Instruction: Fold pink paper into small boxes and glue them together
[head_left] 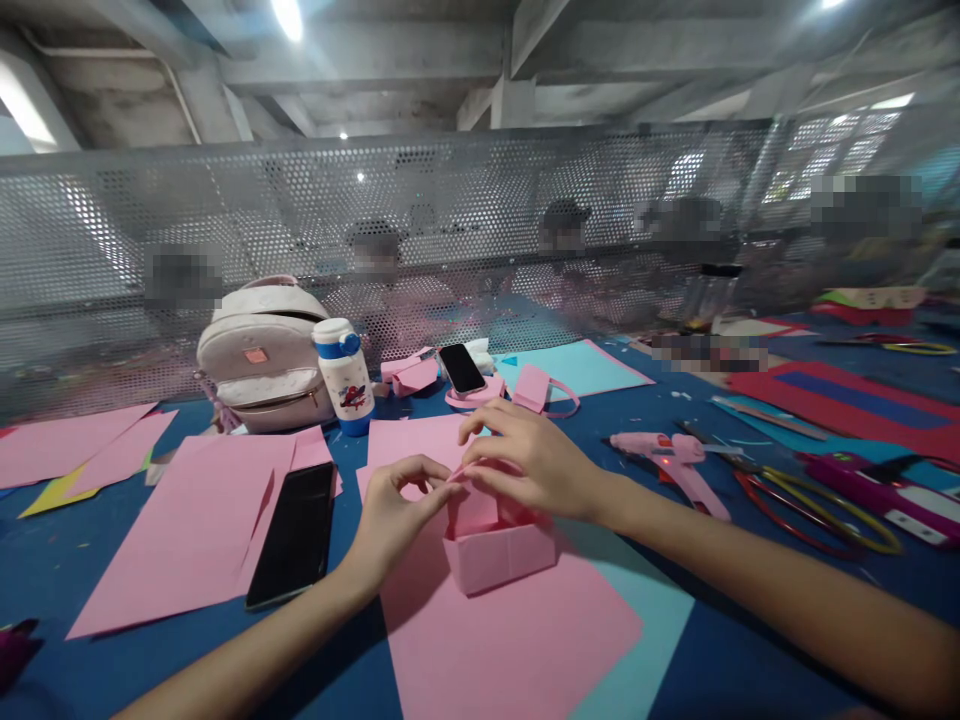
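A small pink paper box (pixel 501 556) stands on a pink paper sheet (pixel 517 640), its front wall toward me. Behind that wall a pink paper flap (pixel 474 508) rises from the box. My left hand (pixel 401 510) pinches the flap's upper edge between thumb and fingers. From the right, my right hand (pixel 521 455) reaches over the box, its fingers bent and closed on the same pink paper near the left fingertips. The right hand covers much of the box's inside and back. Light blue paper (pixel 637 590) shows beneath the pink sheet.
On the left lie pink sheets (pixel 187 520) and a black phone (pixel 294 535). A white bottle (pixel 343 380) and a backpack (pixel 262 350) stand behind. To the right are a pink glue gun (pixel 675 462), scissors (pixel 817 510) and a purple tool (pixel 885 490). A perforated metal partition (pixel 450 300) crosses the back.
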